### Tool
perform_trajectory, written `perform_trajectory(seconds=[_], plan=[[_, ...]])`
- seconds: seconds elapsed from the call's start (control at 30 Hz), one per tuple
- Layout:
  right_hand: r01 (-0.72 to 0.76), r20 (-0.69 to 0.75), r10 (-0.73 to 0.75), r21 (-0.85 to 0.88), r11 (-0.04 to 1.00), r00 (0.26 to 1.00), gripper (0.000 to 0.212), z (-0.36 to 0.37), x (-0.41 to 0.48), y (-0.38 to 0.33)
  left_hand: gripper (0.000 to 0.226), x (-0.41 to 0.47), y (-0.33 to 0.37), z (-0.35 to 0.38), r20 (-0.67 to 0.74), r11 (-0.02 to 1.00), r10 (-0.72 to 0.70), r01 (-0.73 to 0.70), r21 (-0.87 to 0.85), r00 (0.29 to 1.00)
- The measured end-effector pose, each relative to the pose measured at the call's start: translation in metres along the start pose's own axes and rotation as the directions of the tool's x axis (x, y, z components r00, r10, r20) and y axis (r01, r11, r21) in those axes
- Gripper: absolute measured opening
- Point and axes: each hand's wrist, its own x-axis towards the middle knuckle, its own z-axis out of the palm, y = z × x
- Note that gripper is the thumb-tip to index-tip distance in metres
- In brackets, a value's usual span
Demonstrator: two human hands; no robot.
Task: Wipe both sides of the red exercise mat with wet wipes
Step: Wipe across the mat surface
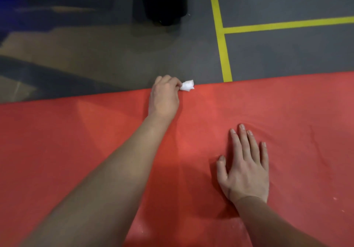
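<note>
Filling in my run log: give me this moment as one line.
stage: wiping upper side | left hand: pinches wet wipe at far edge of red mat | right hand: flat on red mat

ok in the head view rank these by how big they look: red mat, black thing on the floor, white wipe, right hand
1. red mat
2. black object and right hand, about alike; the hand is nearer the camera
3. wet wipe

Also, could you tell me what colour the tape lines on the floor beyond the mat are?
Yellow tape lines, against the grey floor; clearest in the head view.
</note>
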Motion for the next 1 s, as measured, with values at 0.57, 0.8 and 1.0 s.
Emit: perform_trajectory(seconds=[0.57, 0.8, 1.0], plan=[[-0.015, 0.0, 0.015, -0.005, 1.0, 1.0, 0.081, -0.002, 0.002, -0.002, 0.018, -0.062, -0.007, -0.016, 0.075, 0.947, 0.315, -0.318, 0.04, 0.946], [-0.024, 0.002, 0.024, 0.002, 1.0, 1.0, 0.082, -0.002, 0.003, 0.0, 0.013, -0.049, 0.015, -0.007, 0.057, 0.981, 0.17, -0.174, 0.087, 0.984], [-0.017, -0.005, 0.017, 0.013, 1.0, 1.0, 0.08, 0.0, 0.005, 0.001, 0.017, -0.138, 0.028, -0.024, 0.13, 0.981, 0.19, -0.194, 0.013, 0.973]])
